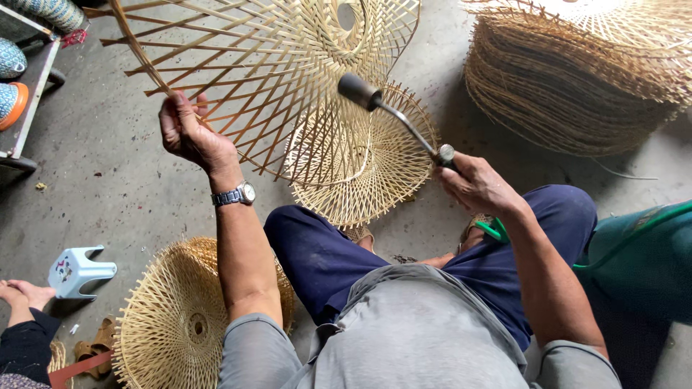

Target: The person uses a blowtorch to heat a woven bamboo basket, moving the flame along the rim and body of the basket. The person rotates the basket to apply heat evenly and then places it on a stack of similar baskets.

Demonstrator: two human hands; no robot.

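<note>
In the head view we sit on the concrete floor [122,144] and hold up a woven bamboo frame [267,79], a round open lattice with loose strip ends sticking out at its rim. Our left hand [189,131] is clenched on a strip at the frame's left edge and keeps it tilted in the air, far from us and above our knees. Our right hand [476,186] is closed around the handle of a gas torch [393,119], whose dark nozzle points up at the underside of the frame, very close to the weave; we cannot tell whether a flame burns. A green hose [634,227] runs from the right hand toward the right.

As to progress, we judge the work to be well under way but with much left. Just beneath the held frame a second frame [360,173] lies on the floor, and a third frame [173,317] lies near us on the left. A tall stack of frames [569,86] stands far right; which of these are finished we cannot tell.

At the near left edge another person's foot [21,292] shows beside a small white stool [76,270], well apart from our hands.
</note>
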